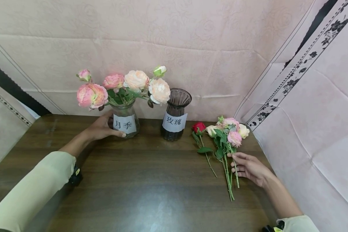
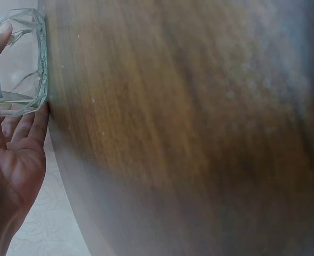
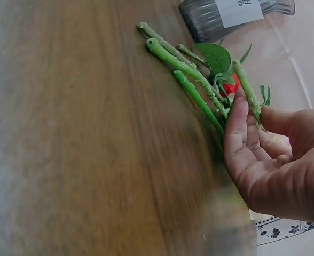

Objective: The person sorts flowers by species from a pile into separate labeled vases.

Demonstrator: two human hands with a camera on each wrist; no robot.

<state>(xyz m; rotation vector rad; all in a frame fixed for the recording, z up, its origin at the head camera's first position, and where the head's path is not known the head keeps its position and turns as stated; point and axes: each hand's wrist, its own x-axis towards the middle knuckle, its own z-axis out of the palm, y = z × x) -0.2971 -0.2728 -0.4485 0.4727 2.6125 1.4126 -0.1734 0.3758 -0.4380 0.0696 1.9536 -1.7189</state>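
Sleeve [image 1: 32, 191] nearest us, our left hand [image 1: 101, 128] grips the clear vase [image 1: 125, 124] while our right hand [image 1: 250, 167] pinches one stem [image 1: 236, 176] at the bunch [image 1: 234, 138] on the worktop [image 1: 148, 180]; we should ease it free without snagging leaves [image 1: 219, 152].

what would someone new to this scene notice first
Big pink and cream blooms in the clear vase, left of centre, draw the eye first. Then comes the red rose lying right of the dark vase, and beside it a flower bunch, one stem pinched by the right hand.
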